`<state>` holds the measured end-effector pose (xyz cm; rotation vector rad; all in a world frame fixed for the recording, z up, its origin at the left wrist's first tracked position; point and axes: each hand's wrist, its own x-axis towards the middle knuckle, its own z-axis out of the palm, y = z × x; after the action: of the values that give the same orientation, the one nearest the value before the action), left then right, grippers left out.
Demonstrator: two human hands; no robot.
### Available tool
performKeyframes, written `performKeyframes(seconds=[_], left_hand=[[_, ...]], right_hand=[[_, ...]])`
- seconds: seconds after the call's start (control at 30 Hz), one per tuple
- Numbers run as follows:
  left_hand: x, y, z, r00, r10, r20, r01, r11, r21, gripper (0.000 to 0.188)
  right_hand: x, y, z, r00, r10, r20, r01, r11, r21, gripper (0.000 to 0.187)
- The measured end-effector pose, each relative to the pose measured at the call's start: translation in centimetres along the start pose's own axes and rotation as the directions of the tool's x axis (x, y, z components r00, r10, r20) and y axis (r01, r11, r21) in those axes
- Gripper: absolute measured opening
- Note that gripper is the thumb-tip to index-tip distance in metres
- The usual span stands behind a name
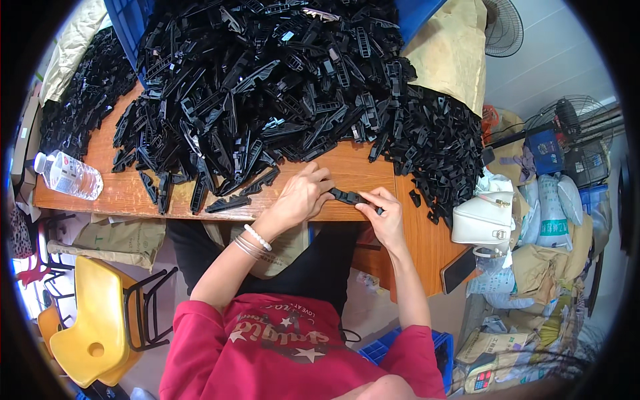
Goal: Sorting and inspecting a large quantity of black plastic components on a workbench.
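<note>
In the head view, the wooden table (120, 193) has an orange-brown grained top, worn along its near edge, and a seam toward its right end. Over the table's front edge, both hands share one slim black plastic part (347, 196): the left hand (308, 192), fingers curled in, grips its left end, and the right hand (385, 215) pinches its right end between thumb and fingers. A heap of black plastic parts (267, 87) covers the table's far half, with loose pieces near the front edge. A clear water bottle (70, 177) lies at the table's left end; a white handbag (483, 219) and a smartphone (459, 270) are at its right side. Left of the table stands a yellow chair (100, 313); to its right are piled sacks (553, 213) and a caged fan (567, 123). A blue crate (370, 348) sits below the table, partly behind the right sleeve (413, 363). The heap hides the tabletop beneath it, the fingers cover the held part's ends, and the left fingertips are hard to make out. A blue bin (123, 33) beyond the table is cut off at the top.
</note>
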<state>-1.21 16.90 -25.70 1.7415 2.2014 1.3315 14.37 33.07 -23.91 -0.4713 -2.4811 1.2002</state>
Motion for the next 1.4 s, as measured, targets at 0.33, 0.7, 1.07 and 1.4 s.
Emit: performKeyframes(seconds=[0.33, 0.7, 1.07, 1.4], left_hand=[[1.2, 1.5, -0.7, 0.984, -0.027, 0.175, 0.052, 0.989, -0.137, 0.034], [5.3, 1.9, 3.4, 0.999, -0.047, 0.004, 0.047, 0.997, -0.062, 0.026], [10.1, 0.0, 8.4, 0.997, 0.077, -0.004, -0.064, 0.862, 0.503, 0.034], [2.7, 0.7, 3.0, 0.985, 0.164, 0.061, -0.175, 0.917, 0.359, 0.025]], right_hand=[[-1.9, -0.7, -0.1, 1.0, 0.013, -0.024, -0.009, 0.987, 0.16, 0.022], [-48.8, 6.6, -21.2, 0.276, 0.437, -0.856, -0.887, 0.459, -0.051, 0.023], [-27.2, 4.9, -16.6, 0.727, -0.138, -0.673, -0.524, 0.522, -0.673, 0.018], [-2.4, 6.9, -5.8, 0.877, 0.009, -0.48, -0.238, 0.877, -0.418, 0.027]])
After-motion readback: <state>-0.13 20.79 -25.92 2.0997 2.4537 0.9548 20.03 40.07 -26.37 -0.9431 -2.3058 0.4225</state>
